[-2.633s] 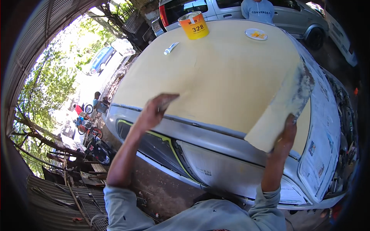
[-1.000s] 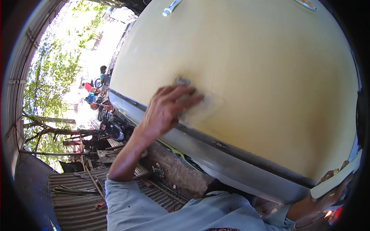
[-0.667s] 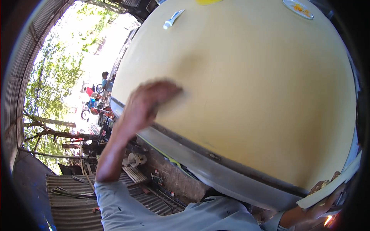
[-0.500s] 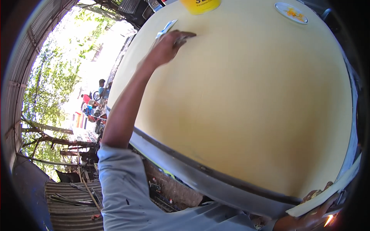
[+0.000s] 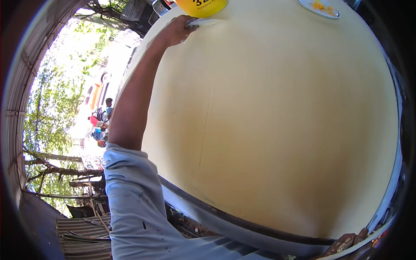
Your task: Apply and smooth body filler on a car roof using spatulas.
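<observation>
My left hand (image 5: 178, 31) reaches far across a large, smooth cream-yellow panel (image 5: 268, 108), its fingers closed on a thin, pale putty spreader (image 5: 210, 21). The spreader's blade points right, close to the panel just below a yellow tub (image 5: 203, 6). Down at the lower right corner, my right hand (image 5: 346, 245) curls its smeared fingers over a pale, curved-edged piece (image 5: 376, 235), perhaps a board or plate. Most of that piece and the rest of the hand are cut off or hidden. A fine straight line (image 5: 205, 125) runs down the panel's left part.
A white oval lid or dish (image 5: 320, 8) with orange-yellow smears lies on the panel's far right. A grey and dark rim (image 5: 225, 221) borders the near side. To the left, people (image 5: 108, 106) and parked motorbikes stand outdoors beyond a corrugated sheet (image 5: 82, 229).
My left hand has moved farther away and slightly left, toward the tub; the spreader's blade now points right. The view has shifted, and my right hand sits lower in the picture.
</observation>
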{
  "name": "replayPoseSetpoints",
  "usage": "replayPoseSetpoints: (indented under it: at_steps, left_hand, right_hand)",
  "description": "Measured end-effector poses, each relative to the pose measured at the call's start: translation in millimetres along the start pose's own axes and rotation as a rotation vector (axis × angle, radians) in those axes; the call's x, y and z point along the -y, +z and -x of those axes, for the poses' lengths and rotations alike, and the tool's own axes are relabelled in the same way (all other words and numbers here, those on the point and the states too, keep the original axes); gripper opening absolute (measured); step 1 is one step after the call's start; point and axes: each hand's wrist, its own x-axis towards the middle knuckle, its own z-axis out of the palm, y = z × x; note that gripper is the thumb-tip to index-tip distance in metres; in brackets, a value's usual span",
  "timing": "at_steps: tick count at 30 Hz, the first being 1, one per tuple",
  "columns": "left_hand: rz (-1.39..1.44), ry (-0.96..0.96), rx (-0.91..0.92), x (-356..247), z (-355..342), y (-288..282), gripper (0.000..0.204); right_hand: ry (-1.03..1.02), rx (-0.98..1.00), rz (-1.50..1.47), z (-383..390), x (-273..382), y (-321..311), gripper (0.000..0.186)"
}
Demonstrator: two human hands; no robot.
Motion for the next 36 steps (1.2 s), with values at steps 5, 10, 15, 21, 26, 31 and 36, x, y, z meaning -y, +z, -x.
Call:
replayPoseSetpoints:
  at_steps: [5, 10, 15, 21, 26, 31, 36]
  left_hand:
    - [-0.076, 0.110, -0.090, -1, 5, 8, 0.053]
    - [-0.076, 0.087, 0.091, -34, 61, 16, 0.040]
    - [0.066, 0.522, -0.004, -37, 145, 33, 0.026]
    - [-0.068, 0.430, 0.069, -59, 252, 47, 0.051]
    - [-0.124, 0.471, 0.074, -67, 319, 55, 0.057]
    - [-0.205, 0.441, 0.154, -67, 368, 42, 0.058]
    - [0.085, 0.475, -0.150, -84, 408, 27, 0.044]
  right_hand:
    - [0.919, -0.357, -1.137, -35, 63, 7, 0.056]
    - [1.015, -0.205, -1.137, -50, 66, 12, 0.063]
    - [0.875, -0.237, -0.739, -50, 69, 15, 0.050]
    - [0.903, -0.081, -0.383, -73, 76, 23, 0.044]
    - [1.045, -0.021, -1.163, -43, 28, -5, 0.044]
    - [0.206, 0.031, -0.366, -74, 60, 17, 0.073]
    - [0.360, 0.295, -0.379, -52, 161, 13, 0.065]
